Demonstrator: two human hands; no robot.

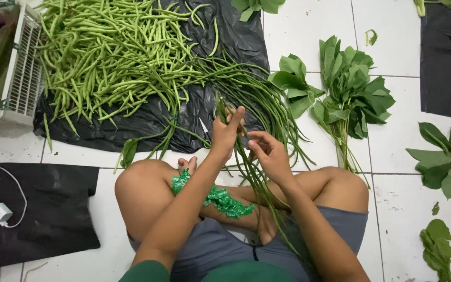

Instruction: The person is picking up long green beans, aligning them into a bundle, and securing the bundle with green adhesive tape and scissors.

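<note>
In the head view, a person is sitting cross-legged on the white tiled floor [392, 209]. The left hand [227, 131] is closing around the upper part of a bundle of long beans [259, 180], holding it upright in front of the knees. The right hand [268, 154] is also closing its fingers on the same bundle, a little lower, just beside the left one. The beans are hanging down between the legs and reaching past the lap. A green plastic tie strip [220, 198] is lying across the legs, under the left forearm. Behind the hands, a big pile of green beans [110, 52] is resting on a black plastic sheet [147, 122]. A bunch of leafy greens [353, 94] is lying on the floor to the right, and a white crate [24, 78] is standing at the left. To do it well, I think both grips should be keeping the beans even and tight, not crushing them.
</note>
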